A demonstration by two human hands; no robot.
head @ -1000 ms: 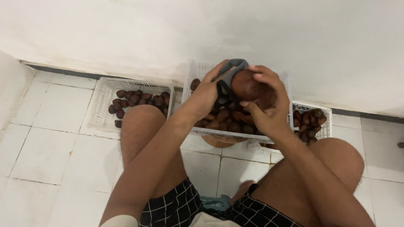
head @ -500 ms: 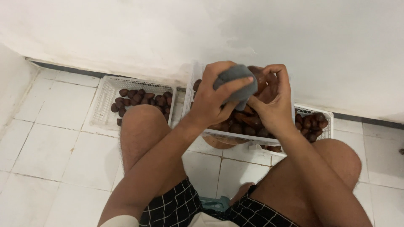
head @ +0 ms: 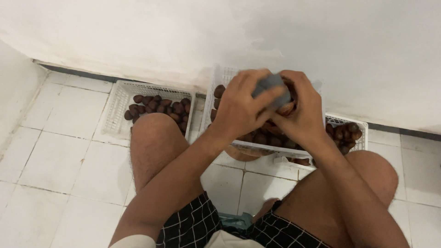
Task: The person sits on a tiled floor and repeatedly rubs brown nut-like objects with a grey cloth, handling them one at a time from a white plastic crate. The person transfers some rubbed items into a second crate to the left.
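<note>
My left hand presses a grey cloth against a brown scaly fruit that my right hand cups from the other side. Most of the fruit is hidden by the cloth and my fingers. Both hands hover over the middle white plastic basket, which holds several more brown fruits.
A white basket with several brown fruits stands on the tiled floor at the left, by my left knee. Another white basket with fruits sits at the right by my right knee. A white wall runs behind the baskets.
My left hand brought the grey cloth up over the fruit, which showed bare a second ago, and now covers it. Both hands stay over the middle basket.
</note>
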